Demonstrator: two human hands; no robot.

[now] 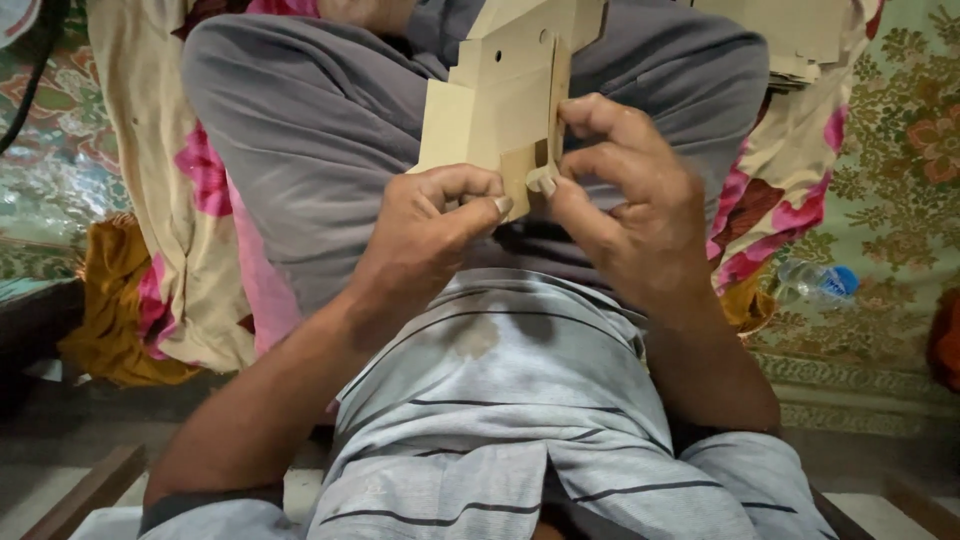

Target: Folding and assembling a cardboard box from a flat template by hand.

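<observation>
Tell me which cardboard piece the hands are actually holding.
The folded cardboard piece over the lap, pinched by the left hand and right hand; the flat cardboard stack lies untouched at the upper right.

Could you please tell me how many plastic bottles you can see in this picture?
1. A plastic bottle lies on the patterned mat at the right, beside the person's knee; others may be hidden.

tan cardboard box blank (500,100) over lap, unfolded
</observation>
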